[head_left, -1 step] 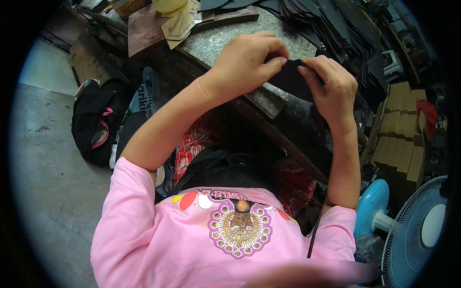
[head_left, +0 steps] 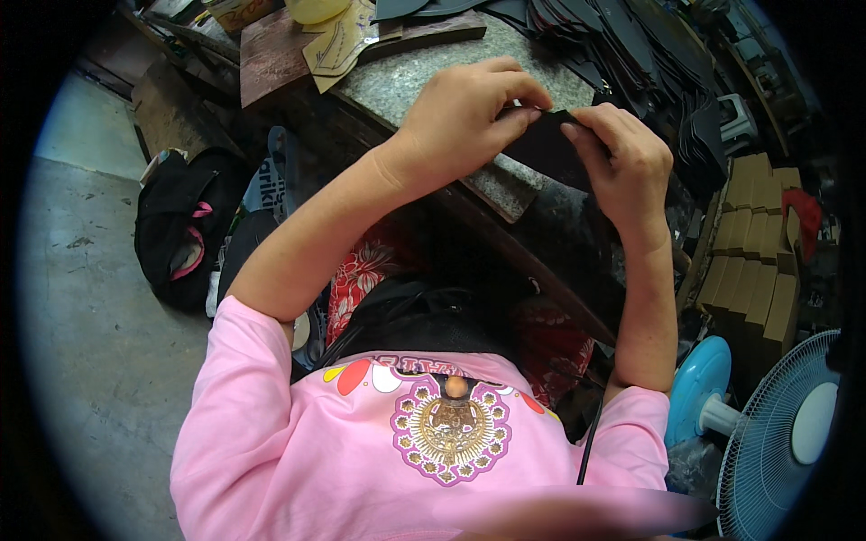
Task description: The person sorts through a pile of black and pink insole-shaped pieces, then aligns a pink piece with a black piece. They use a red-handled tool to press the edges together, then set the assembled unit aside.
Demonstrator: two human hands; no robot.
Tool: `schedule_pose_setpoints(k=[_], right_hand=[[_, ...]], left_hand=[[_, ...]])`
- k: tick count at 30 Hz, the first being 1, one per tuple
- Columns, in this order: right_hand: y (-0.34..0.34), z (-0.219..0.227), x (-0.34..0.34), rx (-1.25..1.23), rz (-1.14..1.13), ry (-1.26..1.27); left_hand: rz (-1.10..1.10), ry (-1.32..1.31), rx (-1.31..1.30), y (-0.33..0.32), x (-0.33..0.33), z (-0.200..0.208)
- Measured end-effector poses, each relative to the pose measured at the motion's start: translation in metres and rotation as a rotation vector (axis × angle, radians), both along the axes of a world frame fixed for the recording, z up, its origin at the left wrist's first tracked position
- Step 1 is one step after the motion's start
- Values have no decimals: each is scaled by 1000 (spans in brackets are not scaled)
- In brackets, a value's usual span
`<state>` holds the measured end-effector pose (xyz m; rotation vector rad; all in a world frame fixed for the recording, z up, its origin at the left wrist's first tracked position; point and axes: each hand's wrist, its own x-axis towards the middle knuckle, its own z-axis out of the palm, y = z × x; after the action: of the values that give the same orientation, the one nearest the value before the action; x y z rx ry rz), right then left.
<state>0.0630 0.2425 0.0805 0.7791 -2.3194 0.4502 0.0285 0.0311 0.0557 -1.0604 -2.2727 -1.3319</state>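
Between my two hands a thin black sheet piece (head_left: pixel 548 155), like leather or fabric, is held up over the near edge of the stone-topped table (head_left: pixel 397 86). My left hand (head_left: pixel 469 117) pinches its upper edge between thumb and fingers. On the other side my right hand (head_left: pixel 630 171) grips the same edge, thumb toward me. The fingertips of both hands are close together with a short stretch of edge between them. The piece hangs down below the fingers, and its lower part merges into the dark behind.
Stacked black cut pieces (head_left: pixel 622 54) cover the table's far right. Card patterns (head_left: pixel 341 47) lie on a reddish-brown board (head_left: pixel 271 56) at far left. Small brown boxes (head_left: pixel 749 243) and a fan (head_left: pixel 785 442) stand at right. A black bag (head_left: pixel 185 230) rests on the floor at left.
The fingertips of my left hand have shifted slightly to the right along the black piece's edge. My right hand has barely moved.
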Motion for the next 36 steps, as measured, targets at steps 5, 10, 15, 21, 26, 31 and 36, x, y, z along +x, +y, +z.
schedule_pose_setpoints(k=[5,10,15,21,26,31,36], right_hand=[[0,2,2,34,-17,-5],[1,0,-3,51,6,23],[5,-6,-6,-108,-101,-116],[1,-3,-7,-183,-157,-64],[3,4,-4,-54,-63,-21],[7,11,-1,-50,-93,-35],[10,38,14,-268,-90,100]], left_hand=[[-16,23,25,1,-1,-3],[-23,-6,-37,5,-10,-4],[-216,-593,233,0,-12,-6],[-281,-836,320,-14,-7,-6],[-261,-712,313,-8,-3,-6],[-266,-765,494,-6,-3,-9],[-435,-721,547,2,0,1]])
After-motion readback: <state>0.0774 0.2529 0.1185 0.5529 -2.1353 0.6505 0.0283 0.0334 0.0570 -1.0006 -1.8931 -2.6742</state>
